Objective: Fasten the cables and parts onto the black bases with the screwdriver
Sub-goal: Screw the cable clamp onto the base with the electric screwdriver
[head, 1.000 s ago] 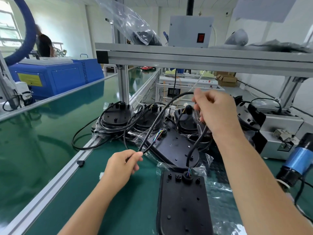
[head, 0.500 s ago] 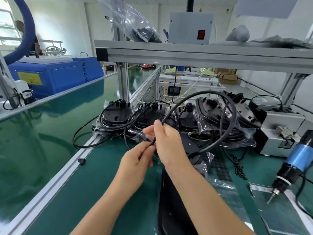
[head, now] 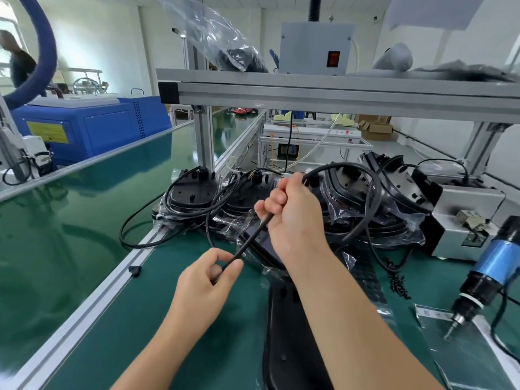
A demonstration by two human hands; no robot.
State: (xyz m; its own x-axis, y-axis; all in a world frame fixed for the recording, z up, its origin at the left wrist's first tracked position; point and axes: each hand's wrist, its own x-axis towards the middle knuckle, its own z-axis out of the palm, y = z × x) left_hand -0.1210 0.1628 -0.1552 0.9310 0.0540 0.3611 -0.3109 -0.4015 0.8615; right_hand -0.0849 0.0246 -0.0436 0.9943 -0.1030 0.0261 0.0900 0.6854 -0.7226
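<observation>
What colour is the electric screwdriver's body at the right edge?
Blue band between black ends, clearest in the head view.

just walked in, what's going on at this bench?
A person is working a black cable with both hands above a black base lying on the green bench. The left hand pinches the cable's near end; the right hand has its grip curled round it higher up, and the rest loops off to the right. The blue electric screwdriver sits untouched at the right, so no fastening yet. More bases with cables are piled behind, some in plastic bags.
</observation>
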